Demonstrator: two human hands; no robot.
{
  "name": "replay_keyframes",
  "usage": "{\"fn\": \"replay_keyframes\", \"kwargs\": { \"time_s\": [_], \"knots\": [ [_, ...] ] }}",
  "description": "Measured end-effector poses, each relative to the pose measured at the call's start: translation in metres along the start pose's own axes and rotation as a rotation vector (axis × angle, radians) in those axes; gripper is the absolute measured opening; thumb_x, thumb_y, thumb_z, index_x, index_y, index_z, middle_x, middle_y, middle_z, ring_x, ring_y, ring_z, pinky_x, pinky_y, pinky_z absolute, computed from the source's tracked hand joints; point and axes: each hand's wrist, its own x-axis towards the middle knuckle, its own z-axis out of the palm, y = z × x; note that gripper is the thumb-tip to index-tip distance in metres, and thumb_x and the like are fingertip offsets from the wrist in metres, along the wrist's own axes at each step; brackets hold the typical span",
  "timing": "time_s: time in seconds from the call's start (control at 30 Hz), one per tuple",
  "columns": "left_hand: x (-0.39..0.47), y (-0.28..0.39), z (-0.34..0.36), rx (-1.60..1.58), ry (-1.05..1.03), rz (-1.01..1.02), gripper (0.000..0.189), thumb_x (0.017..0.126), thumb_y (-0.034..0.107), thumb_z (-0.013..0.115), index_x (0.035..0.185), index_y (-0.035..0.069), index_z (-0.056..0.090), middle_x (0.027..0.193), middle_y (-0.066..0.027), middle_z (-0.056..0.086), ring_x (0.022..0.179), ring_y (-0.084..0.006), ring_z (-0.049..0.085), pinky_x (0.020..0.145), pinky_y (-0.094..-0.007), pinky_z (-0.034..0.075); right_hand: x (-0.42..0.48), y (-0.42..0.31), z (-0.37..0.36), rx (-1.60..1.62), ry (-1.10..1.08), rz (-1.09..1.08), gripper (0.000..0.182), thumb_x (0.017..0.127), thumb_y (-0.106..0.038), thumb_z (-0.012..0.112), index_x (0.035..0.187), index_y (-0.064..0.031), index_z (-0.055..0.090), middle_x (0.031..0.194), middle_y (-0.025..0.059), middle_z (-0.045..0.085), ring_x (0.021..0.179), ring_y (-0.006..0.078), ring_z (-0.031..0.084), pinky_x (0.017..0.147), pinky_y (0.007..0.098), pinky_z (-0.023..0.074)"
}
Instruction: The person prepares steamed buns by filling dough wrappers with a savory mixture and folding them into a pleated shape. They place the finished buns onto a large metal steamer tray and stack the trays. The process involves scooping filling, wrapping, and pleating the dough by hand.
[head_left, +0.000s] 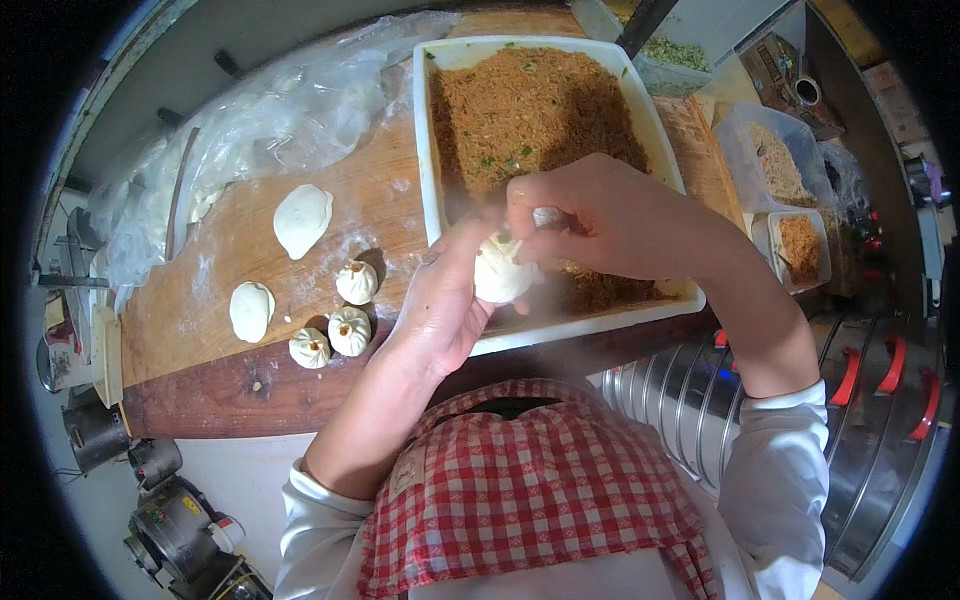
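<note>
My left hand (442, 292) cups a round, partly gathered dough bun (504, 276) above the near part of a white tray (592, 324). At the bun's upper rim, the bent fingers of my right hand (592, 217) pinch the dough. Something pale and shiny shows between those fingers, too unclear to name. Brown filling with green bits (517, 105) lies heaped in the tray under both hands. To the left, several pleated buns (349, 331) sit on the floured wooden board (187, 322). Two flat dough wrappers (302, 220) (252, 311) lie beyond and beside them.
Clear plastic sheeting (300, 112) covers pale dough pieces at the back left, with a thin stick (182, 193) by it. Plastic tubs of food (772, 157) stand at the right. Metal steamer tiers with red handles (847, 375) are stacked below. A motor (176, 521) sits low left.
</note>
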Motion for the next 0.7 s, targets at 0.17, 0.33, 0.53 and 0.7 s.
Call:
{"fn": "replay_keyframes", "kwargs": {
  "time_s": [0.17, 0.33, 0.53, 0.7],
  "knots": [
    [-0.002, 0.005, -0.005, -0.259, -0.079, -0.033, 0.034, 0.097, 0.034, 0.045, 0.106, 0.003, 0.057, 0.097, -0.0118, 0.065, 0.084, -0.0222, 0.066, 0.062, -0.0310, 0.057, 0.000, 0.006, -0.001, 0.435, 0.159, 0.061, 0.019, 0.092, -0.020, 0.056, 0.086, -0.0034, 0.064, 0.074, 0.0133, 0.063, 0.066, 0.0242, 0.063, 0.063, 0.0363, 0.0486],
    [-0.018, 0.042, -0.032, -0.135, -0.047, 0.113, 0.045, 0.096, 0.044, 0.047, 0.110, 0.003, 0.058, 0.096, -0.0109, 0.065, 0.084, -0.0187, 0.065, 0.065, -0.0297, 0.058, -0.007, 0.045, 0.019, 0.008, 0.203, 0.071, 0.017, 0.093, -0.015, 0.054, 0.100, -0.0048, 0.066, 0.084, 0.0117, 0.066, 0.078, 0.0267, 0.065, 0.068, 0.0364, 0.0511],
    [-0.050, 0.088, -0.103, 0.212, 0.431, 0.393, 0.055, 0.099, 0.051, 0.039, 0.121, 0.003, 0.052, 0.109, -0.0115, 0.058, 0.098, -0.0203, 0.060, 0.083, -0.0354, 0.055, 0.008, 0.090, 0.095, -0.503, 0.052, -0.239, 0.020, 0.081, -0.011, 0.059, 0.099, -0.0077, 0.067, 0.090, 0.0072, 0.062, 0.089, 0.0240, 0.060, 0.071, 0.0353, 0.0511],
    [-0.059, 0.082, -0.202, 0.656, 0.622, 0.407, 0.051, 0.085, 0.010, 0.064, 0.132, 0.005, 0.045, 0.120, -0.0127, 0.052, 0.112, -0.0225, 0.053, 0.100, -0.0364, 0.044, 0.042, 0.103, 0.126, -0.945, -0.124, -0.411, 0.007, 0.074, -0.017, 0.060, 0.074, -0.0123, 0.065, 0.080, 0.0033, 0.058, 0.086, 0.0180, 0.056, 0.078, 0.0303, 0.0430]
  ]
}}
